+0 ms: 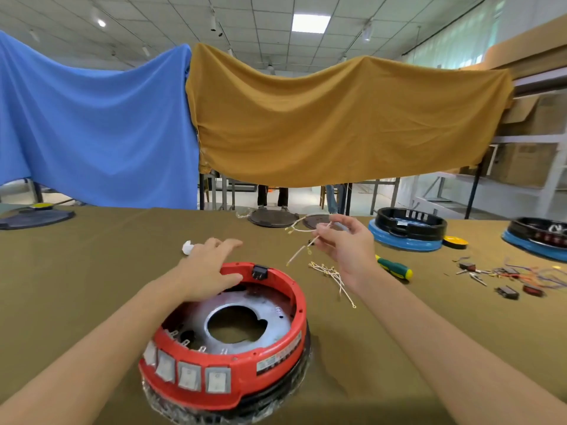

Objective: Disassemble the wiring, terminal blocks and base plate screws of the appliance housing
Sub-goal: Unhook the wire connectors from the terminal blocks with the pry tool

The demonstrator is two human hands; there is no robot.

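Observation:
A round red appliance housing point(276, 348) lies upside down on the olive table cloth, its grey metal base plate point(276, 317) with a central hole showing inside. Several rocker switches point(188, 375) line its near wall and a black switch point(259, 271) sits in the far rim. My left hand point(211, 271) rests on the far left rim, fingers straight and thumb against the edge. My right hand point(343, 243) is raised above the table and pinches a pale wire point(299, 251) with metal terminals. Several more pale wires point(333, 277) lie on the cloth below that hand.
A green and yellow screwdriver point(395, 268) lies right of the wires. Loose switches and coloured wires point(515, 277) are scattered at far right. Two black-and-blue housings point(408, 230) point(540, 237) stand at the back right, dark round plates point(270, 217) at the back, a white crumpled scrap point(187, 247) near my left hand.

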